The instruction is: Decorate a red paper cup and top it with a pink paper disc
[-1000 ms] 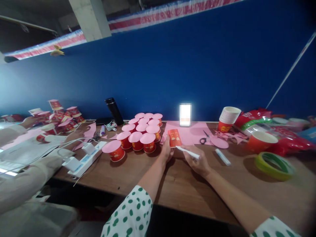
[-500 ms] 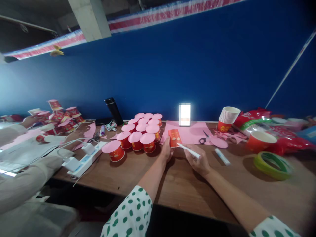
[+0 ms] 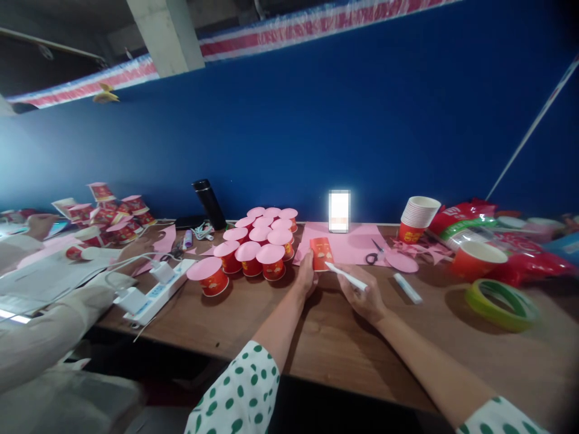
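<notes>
My left hand (image 3: 306, 274) is closed around a red paper cup (image 3: 321, 252) with a printed pattern, held tilted just above the table. My right hand (image 3: 365, 296) grips a white pen (image 3: 350, 277), its tip at the lower right edge of the cup. To the left stand several red cups topped with pink paper discs (image 3: 248, 251). Dark-handled scissors (image 3: 373, 257) lie on a pink paper sheet (image 3: 355, 244) beyond my hands. Right of them are a loose pink disc (image 3: 402, 261) and a small white tube (image 3: 407, 288).
A lit phone (image 3: 339, 211) leans near the blue wall. On the right are stacked cups (image 3: 415, 220), a single cup (image 3: 479, 259), green tape (image 3: 502, 304) and red plastic bags (image 3: 529, 247). Leftward lie a power strip (image 3: 158, 295), a black bottle (image 3: 208, 204) and another person's sleeve (image 3: 54, 319).
The cup and my hands stay almost in place, with the pen tip still at the cup. At far left, the other person's hand has shifted left, away from the cup pile.
</notes>
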{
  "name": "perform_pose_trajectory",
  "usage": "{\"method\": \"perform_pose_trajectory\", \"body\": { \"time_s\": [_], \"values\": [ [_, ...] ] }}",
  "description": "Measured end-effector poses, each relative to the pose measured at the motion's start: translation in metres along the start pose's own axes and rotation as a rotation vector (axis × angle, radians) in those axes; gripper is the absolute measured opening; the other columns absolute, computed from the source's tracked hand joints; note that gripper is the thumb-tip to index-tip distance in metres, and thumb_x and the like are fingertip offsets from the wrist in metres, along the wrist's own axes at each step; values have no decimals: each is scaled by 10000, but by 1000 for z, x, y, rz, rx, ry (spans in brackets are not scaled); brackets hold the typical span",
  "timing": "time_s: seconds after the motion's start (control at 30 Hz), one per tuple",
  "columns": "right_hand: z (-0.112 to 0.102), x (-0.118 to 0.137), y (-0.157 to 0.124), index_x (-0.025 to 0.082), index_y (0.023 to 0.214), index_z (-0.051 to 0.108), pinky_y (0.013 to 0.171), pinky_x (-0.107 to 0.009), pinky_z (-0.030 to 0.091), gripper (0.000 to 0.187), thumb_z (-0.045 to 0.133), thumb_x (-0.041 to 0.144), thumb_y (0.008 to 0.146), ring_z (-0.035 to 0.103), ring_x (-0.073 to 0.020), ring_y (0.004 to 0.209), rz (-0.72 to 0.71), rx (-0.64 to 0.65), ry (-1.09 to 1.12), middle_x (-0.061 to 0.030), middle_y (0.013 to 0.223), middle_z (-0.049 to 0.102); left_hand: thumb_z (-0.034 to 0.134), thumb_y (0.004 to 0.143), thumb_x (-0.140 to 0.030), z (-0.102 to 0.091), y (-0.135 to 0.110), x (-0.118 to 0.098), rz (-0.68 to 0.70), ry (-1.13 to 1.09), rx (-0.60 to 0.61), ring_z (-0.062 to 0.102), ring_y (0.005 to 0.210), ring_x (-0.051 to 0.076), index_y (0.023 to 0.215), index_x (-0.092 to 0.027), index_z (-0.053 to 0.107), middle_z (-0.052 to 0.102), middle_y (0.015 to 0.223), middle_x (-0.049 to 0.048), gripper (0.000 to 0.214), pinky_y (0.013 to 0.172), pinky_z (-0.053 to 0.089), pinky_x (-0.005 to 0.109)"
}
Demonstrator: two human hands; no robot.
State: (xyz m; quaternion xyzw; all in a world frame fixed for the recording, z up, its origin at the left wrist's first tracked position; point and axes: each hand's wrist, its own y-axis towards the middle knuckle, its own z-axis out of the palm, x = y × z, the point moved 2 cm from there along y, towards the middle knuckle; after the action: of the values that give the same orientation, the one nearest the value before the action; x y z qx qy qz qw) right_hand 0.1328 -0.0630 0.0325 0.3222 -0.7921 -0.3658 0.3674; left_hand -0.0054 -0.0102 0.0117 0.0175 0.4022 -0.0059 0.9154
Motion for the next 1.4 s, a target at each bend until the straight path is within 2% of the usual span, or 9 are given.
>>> {"method": "perform_pose_trajectory", "body": {
  "time_s": [0.3, 0.7, 0.9, 1.13, 1.4],
  "values": [
    [2, 0, 0, 257, 1099, 612, 823, -372, 539, 245, 488, 229, 889, 654, -206, 918, 8, 26, 78, -70, 1000, 693, 542, 829, -433, 4, -3, -2, -14, 21, -3, 647, 927, 205, 901, -133, 615, 693, 844, 84, 318, 867, 472, 313],
    [2, 1, 0, 215, 1074, 617, 799, -368, 533, 233, 479, 196, 886, 653, -204, 885, 0, 34, 90, -87, 962, 693, 576, 796, -454, 0, 1, 3, 1, 27, -2, 645, 916, 213, 889, -135, 597, 685, 817, 75, 333, 855, 472, 324],
    [1, 1, 0, 269, 1105, 596, 829, -380, 528, 257, 484, 200, 885, 645, -204, 933, 9, 31, 100, -65, 1013, 687, 584, 791, -453, 1, 0, 2, 2, 39, -22, 650, 900, 212, 870, -135, 600, 682, 792, 68, 328, 838, 480, 322],
    [-1, 2, 1, 213, 1011, 633, 793, -345, 527, 197, 494, 208, 872, 654, -202, 868, 42, -3, 142, -75, 933, 692, 566, 811, -441, 4, -2, -1, -26, 3, -23, 646, 920, 219, 862, -130, 617, 690, 834, 89, 319, 855, 478, 324],
    [-1, -1, 0, 196, 1012, 623, 780, -334, 529, 195, 491, 237, 874, 652, -197, 854, 92, -26, 116, -78, 923, 688, 560, 811, -451, 0, 0, 1, 3, 14, 8, 646, 933, 212, 900, -127, 609, 693, 844, 86, 339, 862, 475, 317]
  ]
}}
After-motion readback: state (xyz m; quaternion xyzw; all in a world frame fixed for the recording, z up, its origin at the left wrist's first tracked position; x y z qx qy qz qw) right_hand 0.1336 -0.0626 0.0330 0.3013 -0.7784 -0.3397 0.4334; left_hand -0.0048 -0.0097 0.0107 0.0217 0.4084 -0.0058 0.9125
